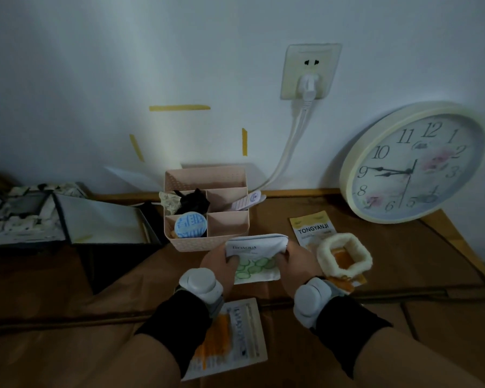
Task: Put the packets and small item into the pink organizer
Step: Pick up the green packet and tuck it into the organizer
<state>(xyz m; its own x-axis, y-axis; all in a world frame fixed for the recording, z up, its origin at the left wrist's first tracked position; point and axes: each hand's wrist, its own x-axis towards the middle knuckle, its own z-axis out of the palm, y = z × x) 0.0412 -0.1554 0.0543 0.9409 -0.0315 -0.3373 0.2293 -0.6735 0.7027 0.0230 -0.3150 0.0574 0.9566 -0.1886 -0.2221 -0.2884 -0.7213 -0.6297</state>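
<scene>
Both hands are on one packet right now: the left hand (220,266) pinches the left edge of the green-and-white packet (254,260), and the right hand (297,260) grips its right edge, fingers closed on it. The packet's top is curling over, held just in front of the pink organizer (207,217), almost touching the front wall.

This looks like the fold-or-tuck step, getting the packet small enough to slot in. The next move calls for lifting it over the front wall and into a free compartment; the front right one appears empty, while the front left holds a round blue-lidded tin (191,226) and the one behind it something black (192,201).

Waiting on the brown counter (403,264): a yellow packet (312,226) just right of the organizer, a fluffy cream band (345,254) lying on an orange packet, and another packet (235,337) near the left forearm, partly covered by it.

Hard to say what the black thing is, and the light is dim. The organizer's long back compartment is mostly out of sight. A clock (412,163) leans on the wall.
</scene>
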